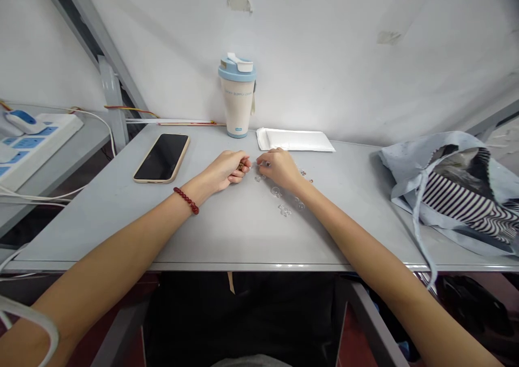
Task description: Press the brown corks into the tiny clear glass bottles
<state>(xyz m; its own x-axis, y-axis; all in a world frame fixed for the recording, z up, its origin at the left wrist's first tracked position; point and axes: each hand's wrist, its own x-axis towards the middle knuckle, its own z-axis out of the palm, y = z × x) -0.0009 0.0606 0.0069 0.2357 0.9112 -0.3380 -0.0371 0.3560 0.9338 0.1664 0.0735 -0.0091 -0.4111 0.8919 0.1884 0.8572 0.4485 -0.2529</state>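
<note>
Cream tumbler (237, 107) with blue lid (237, 69), black-and-white striped cloth (458, 202).

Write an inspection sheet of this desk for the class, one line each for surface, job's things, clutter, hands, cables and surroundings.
surface: grey table, flat, with a pale metal edge
job's things: small clear plastic pieces scattered near the right hand
clutter: phone, blue-lidded bottle, white padded envelope, light blue bag
hands: left hand curled around a small brownish item; right hand over the clear pieces
cables: white cable by the power strip
surroundings: white wall with tape scraps
</note>
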